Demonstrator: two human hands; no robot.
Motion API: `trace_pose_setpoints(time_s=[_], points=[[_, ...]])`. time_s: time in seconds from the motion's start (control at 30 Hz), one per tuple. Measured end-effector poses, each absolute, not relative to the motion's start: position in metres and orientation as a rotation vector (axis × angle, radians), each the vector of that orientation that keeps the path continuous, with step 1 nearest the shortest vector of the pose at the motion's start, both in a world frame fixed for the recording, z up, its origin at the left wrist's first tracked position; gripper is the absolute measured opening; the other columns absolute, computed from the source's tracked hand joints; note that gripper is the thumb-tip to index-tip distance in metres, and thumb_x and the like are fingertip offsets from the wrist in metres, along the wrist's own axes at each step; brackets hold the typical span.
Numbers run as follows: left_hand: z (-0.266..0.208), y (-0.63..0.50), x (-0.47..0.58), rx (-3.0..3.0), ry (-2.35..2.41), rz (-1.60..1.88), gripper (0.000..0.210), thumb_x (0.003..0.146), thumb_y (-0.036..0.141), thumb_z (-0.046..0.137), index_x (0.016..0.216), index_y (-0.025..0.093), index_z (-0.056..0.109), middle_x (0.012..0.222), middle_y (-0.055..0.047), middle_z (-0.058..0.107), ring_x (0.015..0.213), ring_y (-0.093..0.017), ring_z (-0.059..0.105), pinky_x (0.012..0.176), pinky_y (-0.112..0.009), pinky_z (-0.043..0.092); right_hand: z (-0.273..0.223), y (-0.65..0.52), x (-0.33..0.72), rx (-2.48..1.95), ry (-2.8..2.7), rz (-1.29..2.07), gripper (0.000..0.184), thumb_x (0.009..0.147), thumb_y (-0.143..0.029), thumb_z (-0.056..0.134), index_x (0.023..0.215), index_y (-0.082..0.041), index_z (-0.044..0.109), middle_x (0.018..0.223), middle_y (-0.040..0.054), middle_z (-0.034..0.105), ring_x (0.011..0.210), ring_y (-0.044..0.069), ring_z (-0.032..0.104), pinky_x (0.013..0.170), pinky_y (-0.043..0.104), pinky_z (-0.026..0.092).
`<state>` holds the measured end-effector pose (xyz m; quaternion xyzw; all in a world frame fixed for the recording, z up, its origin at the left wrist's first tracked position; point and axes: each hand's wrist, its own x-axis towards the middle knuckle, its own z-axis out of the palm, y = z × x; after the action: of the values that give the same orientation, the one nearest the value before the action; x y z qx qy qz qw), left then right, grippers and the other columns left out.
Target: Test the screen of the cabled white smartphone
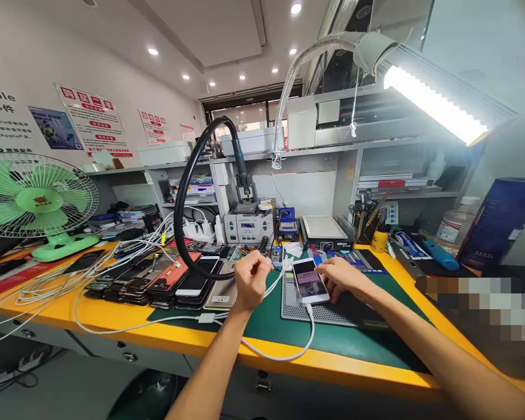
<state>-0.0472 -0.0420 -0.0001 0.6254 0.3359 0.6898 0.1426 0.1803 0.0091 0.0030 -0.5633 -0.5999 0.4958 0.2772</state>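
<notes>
A white smartphone [310, 281] with a lit screen is over a grey perforated mat [291, 310], a white charging cable [311, 326] plugged into its bottom end. My right hand [342, 279] grips the phone's right edge, its index finger at the upper side and the other fingers curled beside it. To the left of the phone, my left hand [250, 277] is raised with its fingers curled and pressed together. Whatever it may pinch is too small or hidden to make out.
Stacks of phones [161, 286] and tangled white cables [48, 277] cover the left side, near a green fan [39, 201]. A hot-air rework station [248, 226] with a looping black hose [179, 192] stands behind. A bright lamp [437, 105] hangs above right; a bottle [457, 224] stands below it.
</notes>
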Motion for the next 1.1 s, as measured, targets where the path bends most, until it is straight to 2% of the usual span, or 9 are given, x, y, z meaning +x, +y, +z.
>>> trace_pose_setpoints(time_s=[0.2,0.33,0.53,0.73,0.97,1.1], points=[[-0.002,-0.043,-0.049,1.836,0.952,1.977,0.032,0.086,0.032,0.056,0.057,0.019,0.062,0.055,0.000,0.047,0.054,-0.014,0.043,0.057,-0.028,0.031,0.001,0.010,0.180,-1.593,-1.760,1.152,0.012,0.074,-0.022,0.070,0.069,-0.018,0.059,0.040,0.0035,0.058,0.031,0.022,0.057,0.032,0.026,0.039],[-0.001,-0.044,-0.048,1.852,0.952,1.968,0.032,0.087,0.031,0.056,0.058,0.019,0.062,0.058,-0.002,0.052,0.055,-0.015,0.046,0.058,-0.028,0.033,-0.003,0.011,0.180,-1.612,-1.784,1.094,0.009,0.075,-0.021,0.068,0.079,-0.018,0.061,0.040,0.0020,0.059,0.031,0.022,0.058,0.031,0.025,0.038],[0.003,-0.047,-0.049,1.870,0.957,1.957,0.031,0.086,0.030,0.057,0.057,0.019,0.061,0.057,-0.002,0.053,0.053,-0.014,0.045,0.056,-0.027,0.030,-0.009,0.016,0.182,-1.614,-1.778,1.066,0.015,0.074,-0.019,0.070,0.087,-0.017,0.062,0.039,-0.0001,0.058,0.029,0.021,0.057,0.029,0.023,0.036],[0.000,-0.044,-0.050,1.873,0.963,1.978,0.032,0.086,0.030,0.057,0.057,0.019,0.061,0.057,-0.002,0.052,0.054,-0.014,0.044,0.056,-0.028,0.029,-0.009,0.018,0.183,-1.609,-1.760,1.117,0.007,0.079,-0.023,0.066,0.079,-0.016,0.065,0.042,0.0041,0.062,0.032,0.022,0.060,0.029,0.025,0.041],[-0.006,-0.049,-0.055,1.860,0.963,2.032,0.032,0.084,0.028,0.060,0.054,0.020,0.058,0.054,-0.001,0.048,0.053,-0.014,0.040,0.057,-0.029,0.026,-0.002,0.011,0.182,-1.626,-1.709,1.136,0.021,0.078,-0.024,0.068,0.062,-0.017,0.057,0.043,0.0074,0.061,0.031,0.022,0.059,0.030,0.026,0.044],[-0.014,-0.078,-0.046,1.837,0.899,2.006,0.035,0.080,0.029,0.070,0.050,0.019,0.055,0.052,0.001,0.045,0.051,-0.011,0.036,0.055,-0.028,0.027,0.013,-0.010,0.185,-1.545,-1.656,1.063,0.009,0.079,-0.021,0.069,0.075,-0.014,0.064,0.044,0.0022,0.058,0.034,0.017,0.057,0.034,0.024,0.045]])
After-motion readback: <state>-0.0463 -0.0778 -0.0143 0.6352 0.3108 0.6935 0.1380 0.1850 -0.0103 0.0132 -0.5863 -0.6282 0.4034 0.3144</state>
